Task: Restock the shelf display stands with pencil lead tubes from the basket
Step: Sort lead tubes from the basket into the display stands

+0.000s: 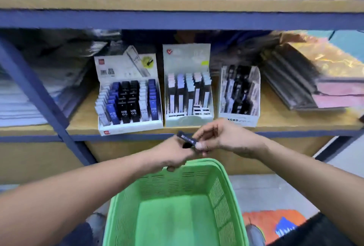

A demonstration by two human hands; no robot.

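A green plastic basket (220, 186) sits low in the middle, and I see nothing lying in it. Above its far rim my left hand (173, 155) grips dark pencil lead tubes. My right hand (218, 137) pinches one black tube (186, 137) at the top of that bunch. On the shelf behind stand three display stands: the left stand (130, 125) with blue, black and white tubes, the middle stand (187, 119) with pastel tubes, and the right stand (239, 119) with dark tubes.
Stacked papers (23, 96) lie left on the wooden shelf (82, 119), and dark folders (307, 88) lie right. A blue steel brace (43, 100) slants down the left side. An upper shelf edge (177, 19) overhangs. An orange item (275, 224) lies on the floor.
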